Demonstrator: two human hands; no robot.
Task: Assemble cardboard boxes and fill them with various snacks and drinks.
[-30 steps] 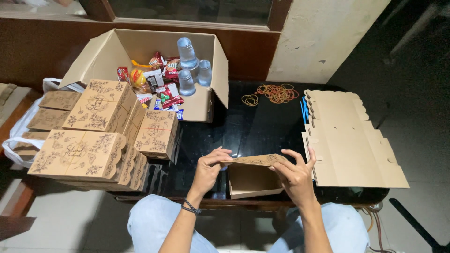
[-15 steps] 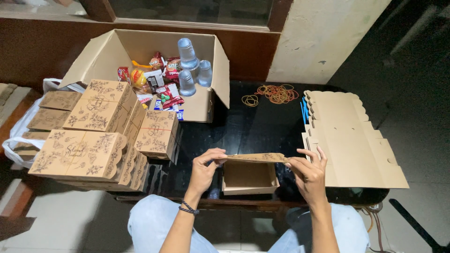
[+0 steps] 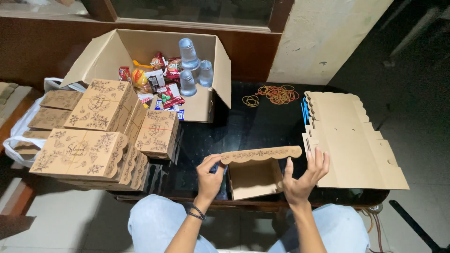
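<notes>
Centrally, a half-folded box (image 3: 255, 175) is pinched at its lid edge by the left hand (image 3: 209, 177), the right hand (image 3: 302, 175) spread open beside it; finished boxes (image 3: 96, 131) are stacked left, flat blanks (image 3: 349, 140) unfolded right.

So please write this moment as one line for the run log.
left hand: pinches scalloped lid edge of small cardboard box | right hand: open, beside box | flat box blanks: stacked at right | black table
</notes>
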